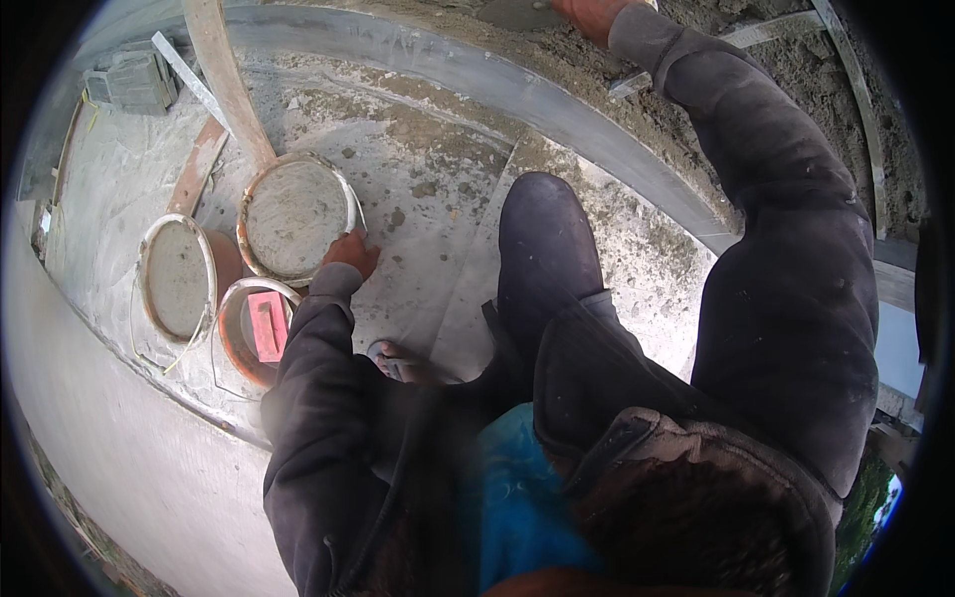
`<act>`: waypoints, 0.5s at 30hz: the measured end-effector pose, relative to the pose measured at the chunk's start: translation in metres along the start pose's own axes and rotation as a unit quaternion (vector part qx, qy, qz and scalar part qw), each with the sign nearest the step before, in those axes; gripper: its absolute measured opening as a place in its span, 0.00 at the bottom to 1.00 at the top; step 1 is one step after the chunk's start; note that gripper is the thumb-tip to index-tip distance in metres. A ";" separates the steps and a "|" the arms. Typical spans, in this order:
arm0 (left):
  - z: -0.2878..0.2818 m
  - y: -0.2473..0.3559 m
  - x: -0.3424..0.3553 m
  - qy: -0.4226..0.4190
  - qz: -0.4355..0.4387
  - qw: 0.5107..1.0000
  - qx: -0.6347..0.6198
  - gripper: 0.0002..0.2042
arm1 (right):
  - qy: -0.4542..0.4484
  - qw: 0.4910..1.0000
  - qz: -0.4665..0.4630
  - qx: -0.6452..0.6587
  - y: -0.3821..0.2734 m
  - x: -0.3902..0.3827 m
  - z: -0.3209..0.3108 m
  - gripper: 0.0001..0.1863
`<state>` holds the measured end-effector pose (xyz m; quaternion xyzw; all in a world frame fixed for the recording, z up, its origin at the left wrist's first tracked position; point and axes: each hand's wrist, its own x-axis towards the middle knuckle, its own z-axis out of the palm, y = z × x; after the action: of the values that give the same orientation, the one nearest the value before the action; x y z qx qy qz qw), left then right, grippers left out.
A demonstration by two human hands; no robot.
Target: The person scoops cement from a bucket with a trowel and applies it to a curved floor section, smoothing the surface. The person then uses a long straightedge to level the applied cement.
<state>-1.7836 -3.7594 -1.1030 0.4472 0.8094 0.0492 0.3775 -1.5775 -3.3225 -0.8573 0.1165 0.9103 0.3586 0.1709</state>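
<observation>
The upper bucket (pixel 351 202), containing a grey mix, is standing on the pale floor (pixel 438 249) at the frame's upper left. My left grip (pixel 355 256) is resting curled at its lower-right rim; I cannot tell whether it is holding on. I am judging that steadying it well means hooking the rim firmly, keeping the bucket level and avoiding bumping the lower bucket (pixel 231 350) containing the red float (pixel 268 326). My right grip (pixel 593 15) is sitting at the top edge, fingers cut off, state unclear.
</observation>
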 end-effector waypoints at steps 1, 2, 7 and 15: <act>0.003 -0.001 0.003 0.008 0.006 1.000 0.000 0.23 | -0.003 1.000 -0.005 -0.008 0.008 -0.015 0.005 0.08; 0.001 0.001 0.004 0.015 0.010 1.000 0.004 0.23 | -0.044 0.999 -0.009 -0.031 0.011 -0.025 0.006 0.08; -0.018 0.025 -0.014 0.072 -0.022 0.994 0.076 0.20 | 0.015 0.999 0.017 0.025 0.021 -0.043 0.018 0.08; -0.059 0.001 0.000 0.130 -0.058 0.973 -0.182 0.21 | -0.031 0.994 0.092 0.051 -0.001 -0.046 -0.013 0.09</act>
<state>-1.8216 -3.7432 -1.0608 0.3130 0.8535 0.2315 0.3464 -1.5407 -3.3469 -0.8389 0.2194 0.9072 0.3217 0.1593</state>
